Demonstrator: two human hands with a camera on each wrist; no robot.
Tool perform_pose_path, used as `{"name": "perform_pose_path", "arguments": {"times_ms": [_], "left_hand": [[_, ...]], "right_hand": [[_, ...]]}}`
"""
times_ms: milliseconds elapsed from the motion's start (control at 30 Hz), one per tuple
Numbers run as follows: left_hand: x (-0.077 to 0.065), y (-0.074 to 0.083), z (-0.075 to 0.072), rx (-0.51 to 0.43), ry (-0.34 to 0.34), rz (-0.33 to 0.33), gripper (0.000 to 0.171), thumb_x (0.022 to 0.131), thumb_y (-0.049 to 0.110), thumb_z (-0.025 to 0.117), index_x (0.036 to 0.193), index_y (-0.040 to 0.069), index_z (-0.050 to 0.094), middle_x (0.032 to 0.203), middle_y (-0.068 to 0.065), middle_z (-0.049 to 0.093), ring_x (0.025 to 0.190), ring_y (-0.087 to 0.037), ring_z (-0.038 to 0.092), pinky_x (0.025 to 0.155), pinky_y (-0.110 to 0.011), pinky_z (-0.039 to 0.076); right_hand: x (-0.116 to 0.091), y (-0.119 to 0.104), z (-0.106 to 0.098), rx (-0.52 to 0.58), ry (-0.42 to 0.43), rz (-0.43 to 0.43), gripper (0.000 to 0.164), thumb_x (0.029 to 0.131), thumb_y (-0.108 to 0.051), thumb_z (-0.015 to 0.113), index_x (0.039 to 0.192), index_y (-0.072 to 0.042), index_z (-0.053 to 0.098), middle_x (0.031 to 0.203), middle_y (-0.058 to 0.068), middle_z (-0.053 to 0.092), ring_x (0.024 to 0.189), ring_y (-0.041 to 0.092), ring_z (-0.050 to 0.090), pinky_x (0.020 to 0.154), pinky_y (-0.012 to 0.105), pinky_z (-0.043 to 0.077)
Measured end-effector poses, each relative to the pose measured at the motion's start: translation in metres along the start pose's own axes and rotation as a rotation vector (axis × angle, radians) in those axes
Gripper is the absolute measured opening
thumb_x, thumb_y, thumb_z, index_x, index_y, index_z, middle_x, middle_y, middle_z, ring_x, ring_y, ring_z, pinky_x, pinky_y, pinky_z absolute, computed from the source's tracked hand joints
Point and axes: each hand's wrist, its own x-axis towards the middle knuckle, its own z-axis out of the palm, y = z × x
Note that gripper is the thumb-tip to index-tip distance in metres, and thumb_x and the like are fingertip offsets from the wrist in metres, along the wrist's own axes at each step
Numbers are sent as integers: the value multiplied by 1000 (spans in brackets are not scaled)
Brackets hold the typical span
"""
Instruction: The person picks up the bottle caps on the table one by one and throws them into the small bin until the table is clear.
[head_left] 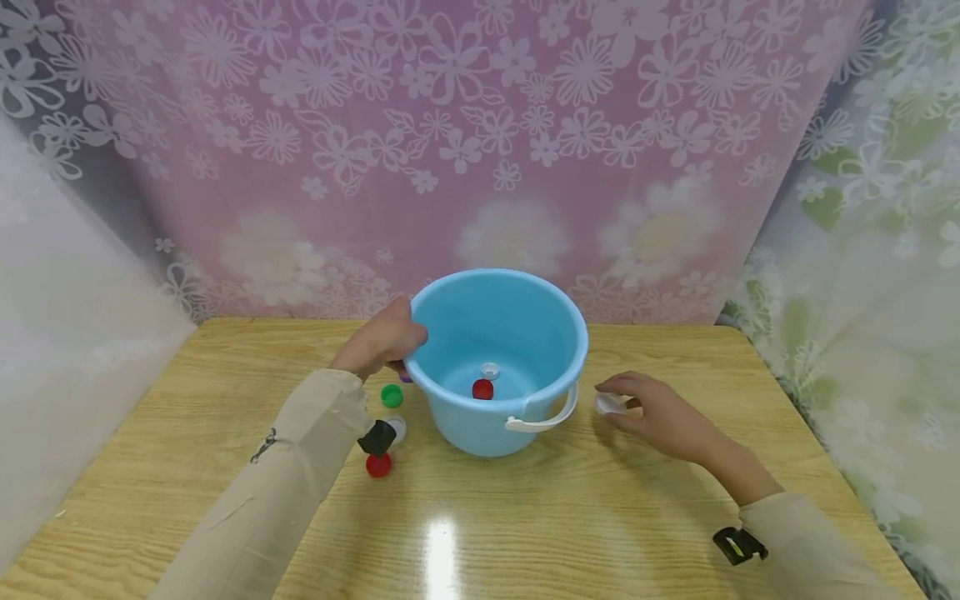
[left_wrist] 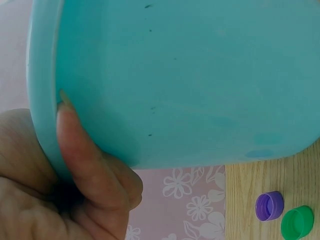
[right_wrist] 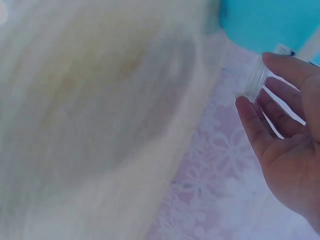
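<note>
A light blue bucket [head_left: 487, 433] with a white handle [head_left: 551, 417] stands on the wooden table. My left hand [head_left: 384, 337] grips its rim at the left; the left wrist view has the fingers [left_wrist: 82, 150] curled over the rim. Inside the bucket lie a red bottle cap [head_left: 483, 389] and a white bottle cap [head_left: 490, 371]. To the right of the bucket, my right hand [head_left: 656, 414] pinches another white bottle cap [head_left: 611, 403] between thumb and fingers. That cap [right_wrist: 255, 80] is held on edge by its rim in the right wrist view.
Left of the bucket, a green cap [head_left: 392, 396], a white cap [head_left: 395, 429] and a red cap [head_left: 378, 465] lie on the table [head_left: 525, 533]. A purple cap [left_wrist: 269, 206] sits beside the green one, mostly hidden in the head view. Behind hangs a pink flowered curtain [head_left: 450, 167].
</note>
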Motion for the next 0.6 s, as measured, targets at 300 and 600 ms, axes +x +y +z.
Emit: {"name": "perform_pose_path", "arguments": {"times_ms": [300, 600], "left_hand": [[0, 0, 0, -10, 3, 7, 47, 94, 2, 41, 137, -6, 23, 109, -28, 48, 52, -24, 62, 50, -35, 56], [1, -1, 0, -6, 2, 9, 48, 94, 2, 41, 137, -6, 23, 108, -27, 48, 53, -24, 63, 50, -35, 56]], "right_hand": [[3, -5, -49, -18, 188, 50, 43, 93, -20, 64, 129, 1, 56, 123, 20, 56, 102, 35, 59, 81, 47, 53], [19, -25, -88, -55, 310, 38, 44, 92, -21, 66, 131, -5, 56, 126, 18, 56, 97, 38, 63, 76, 50, 53]]}}
